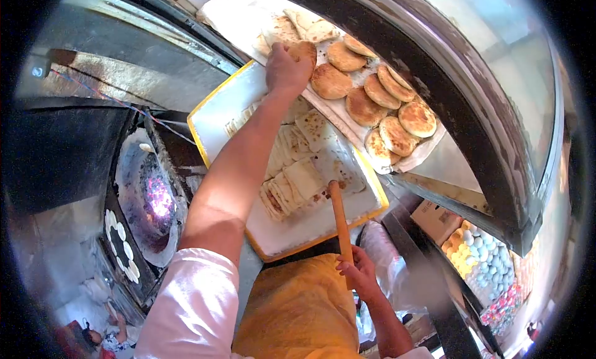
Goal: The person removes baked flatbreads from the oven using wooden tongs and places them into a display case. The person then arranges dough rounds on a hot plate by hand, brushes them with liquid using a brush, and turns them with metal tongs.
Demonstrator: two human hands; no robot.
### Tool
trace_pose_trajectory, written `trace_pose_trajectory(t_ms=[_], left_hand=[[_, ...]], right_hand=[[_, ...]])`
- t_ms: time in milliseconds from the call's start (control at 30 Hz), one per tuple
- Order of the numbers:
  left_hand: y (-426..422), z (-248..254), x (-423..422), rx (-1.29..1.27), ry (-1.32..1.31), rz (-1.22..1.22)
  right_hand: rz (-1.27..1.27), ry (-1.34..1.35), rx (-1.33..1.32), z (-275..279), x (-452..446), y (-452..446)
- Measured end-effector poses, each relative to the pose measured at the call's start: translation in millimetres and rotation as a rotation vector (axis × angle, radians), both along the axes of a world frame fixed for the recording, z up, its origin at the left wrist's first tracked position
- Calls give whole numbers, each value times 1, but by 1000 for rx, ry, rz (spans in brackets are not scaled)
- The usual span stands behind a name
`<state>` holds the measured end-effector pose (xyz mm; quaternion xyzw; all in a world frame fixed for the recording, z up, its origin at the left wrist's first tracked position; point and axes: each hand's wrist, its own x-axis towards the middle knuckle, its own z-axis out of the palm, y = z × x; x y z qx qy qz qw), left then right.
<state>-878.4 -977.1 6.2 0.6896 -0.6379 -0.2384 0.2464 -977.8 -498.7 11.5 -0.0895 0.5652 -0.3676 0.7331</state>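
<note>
Your left hand point(287, 73)'s got a round flatbread point(304, 52) pinched, right beside the other rounds point(365, 107); your right hand point(361, 273), farther off, holds a wooden stick point(341, 222) pointing away from you.

- And here's the pale cloth point(239, 10), spread on the far side, crowded with browned round breads point(330, 81), several overlapping!
- Over to its left end, folded flatbreads point(312, 27) lie on that same cloth.
- Nearer, in the middle, it's the white tray point(211, 132) with the yellow rim, carrying rows of pale flat pieces point(303, 177), packed close, brown crumbs point(343, 172) scattered to their right.
- Out left, a dark flat surface point(119, 250) beside the round pan, and pale rounds point(129, 250) form a ring on it!
</note>
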Motion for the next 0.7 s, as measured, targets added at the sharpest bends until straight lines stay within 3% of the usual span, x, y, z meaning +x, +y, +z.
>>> trace_pose_trajectory(t_ms=[100, 200, 267, 300, 367, 400, 567, 600, 700], left_hand=[[4, -4, -9, 38, 78, -11], [-32, -79, 8, -110, 100, -199], [-29, -87, 27, 217, 959, -69], [7, -40, 32, 214, 963, -238], [74, 23, 40, 393, 1291, -219], [100, 36, 46, 581, 1601, -1], [191, 37, 87, 714, 1775, 47], [202, 40, 92, 744, 1836, 29], [225, 48, 109, 839, 1956, -14]], right_hand=[[4, 60, -50, -2, 1, 0], [-52, 50, -50, -1, -1, 0], [-64, 115, -53, 1, -4, -4], [-78, 118, -48, 4, -4, -8], [-134, 318, -180, 11, -2, -17], [-143, 322, -169, 13, -2, -21], [-37, 689, -377, 32, 3, -46], [-93, 577, -317, 35, 7, -46], [-65, 745, -461, 53, 21, -52]])
